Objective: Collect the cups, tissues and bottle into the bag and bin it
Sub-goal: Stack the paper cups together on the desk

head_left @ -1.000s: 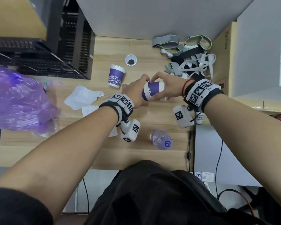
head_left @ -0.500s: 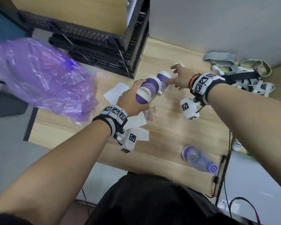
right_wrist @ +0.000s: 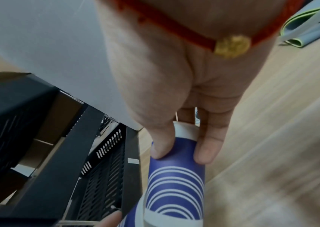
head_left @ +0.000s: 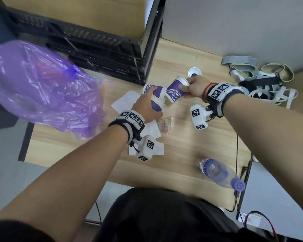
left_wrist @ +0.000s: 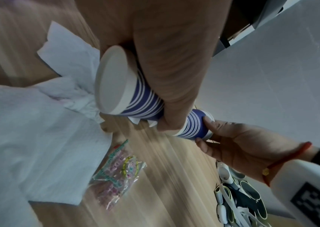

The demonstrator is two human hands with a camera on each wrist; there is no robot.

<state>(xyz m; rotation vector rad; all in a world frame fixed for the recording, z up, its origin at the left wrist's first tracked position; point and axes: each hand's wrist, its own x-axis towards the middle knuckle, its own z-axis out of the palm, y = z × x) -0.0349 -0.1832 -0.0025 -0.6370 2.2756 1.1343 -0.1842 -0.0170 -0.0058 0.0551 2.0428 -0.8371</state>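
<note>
Cups (head_left: 156, 97) nested in the left hand (head_left: 144, 109) meet 1 more cup (head_left: 176, 90) gripped by the right hand (head_left: 196, 88); misaligned rims could crumple or jam.

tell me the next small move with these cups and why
Probably push the cup in the right hand the rest of the way onto the cups held by the left hand. Its open end already meets them at an angle, and a single stack would drop more easily into the purple bag.
</note>
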